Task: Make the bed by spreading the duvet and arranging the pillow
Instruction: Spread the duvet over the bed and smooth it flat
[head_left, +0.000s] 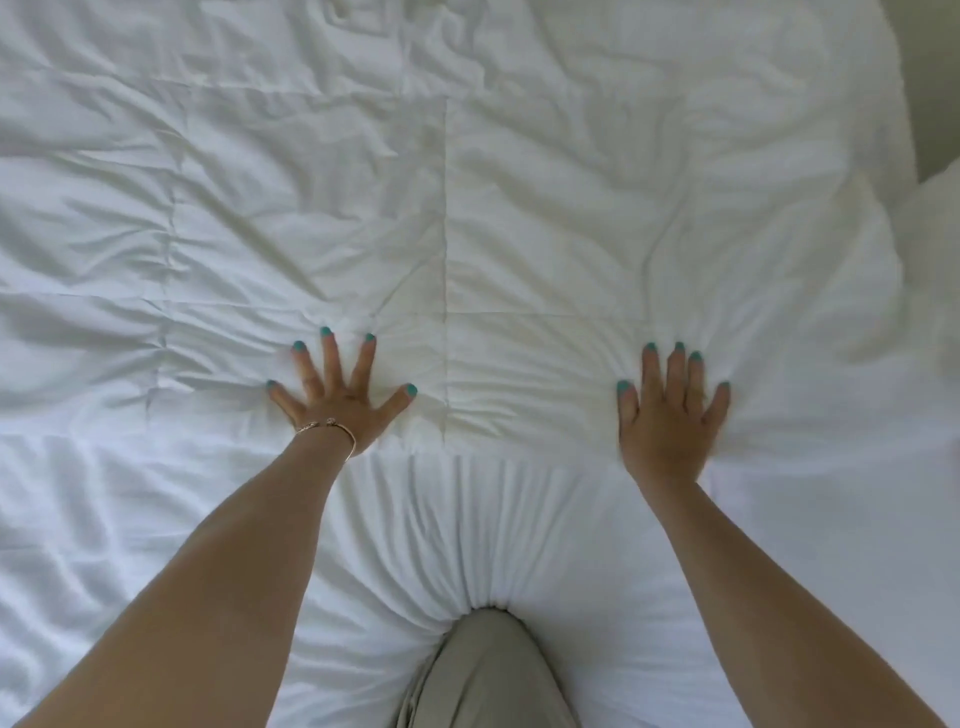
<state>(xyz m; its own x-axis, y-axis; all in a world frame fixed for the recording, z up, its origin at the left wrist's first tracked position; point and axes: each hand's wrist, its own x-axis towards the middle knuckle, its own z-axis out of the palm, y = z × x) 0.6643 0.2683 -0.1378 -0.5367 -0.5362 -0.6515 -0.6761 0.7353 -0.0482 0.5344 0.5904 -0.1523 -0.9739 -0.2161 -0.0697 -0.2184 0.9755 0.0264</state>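
Observation:
A white quilted duvet (467, 182) covers almost the whole view, wrinkled and stitched in squares. My left hand (337, 395) lies flat on it with fingers spread wide, a thin bracelet at the wrist. My right hand (670, 415) presses flat on the duvet further right, fingers closer together, slightly blurred. Creases fan out from both palms. Neither hand grips any fabric. At the right edge a raised white bulge (935, 249) may be a pillow; I cannot tell for sure.
My knee in beige trousers (493, 670) presses into the bed's near edge, bunching the fabric around it. A strip of greenish wall (930, 78) shows at the upper right corner beyond the bed.

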